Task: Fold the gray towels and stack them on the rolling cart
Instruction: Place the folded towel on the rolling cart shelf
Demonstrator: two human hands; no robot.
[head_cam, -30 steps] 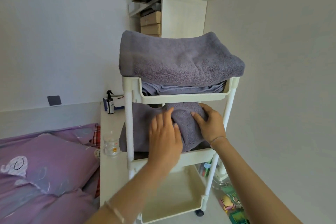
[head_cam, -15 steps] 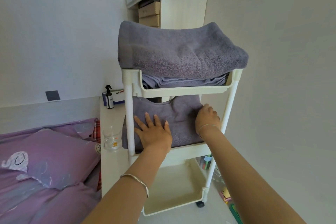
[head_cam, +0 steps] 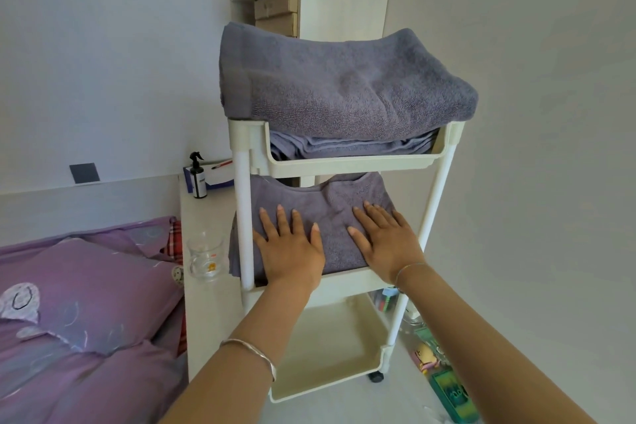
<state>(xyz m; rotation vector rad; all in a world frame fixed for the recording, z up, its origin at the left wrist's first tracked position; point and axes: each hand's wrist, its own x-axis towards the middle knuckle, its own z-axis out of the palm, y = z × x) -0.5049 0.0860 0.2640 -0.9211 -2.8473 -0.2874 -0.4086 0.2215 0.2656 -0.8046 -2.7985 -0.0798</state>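
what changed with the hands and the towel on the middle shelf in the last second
The left hand and right hand had curled fingers tucking the middle-shelf towel. The left flattened first, then the right. Both now press flat on it with fingers spread, and the towel lies smoother. The top-shelf towels, the rolling cart and the glass mug stayed put.

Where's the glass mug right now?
Head view, left of centre: the mug stands on the white ledge, between the purple pillow and the left post of the cart.
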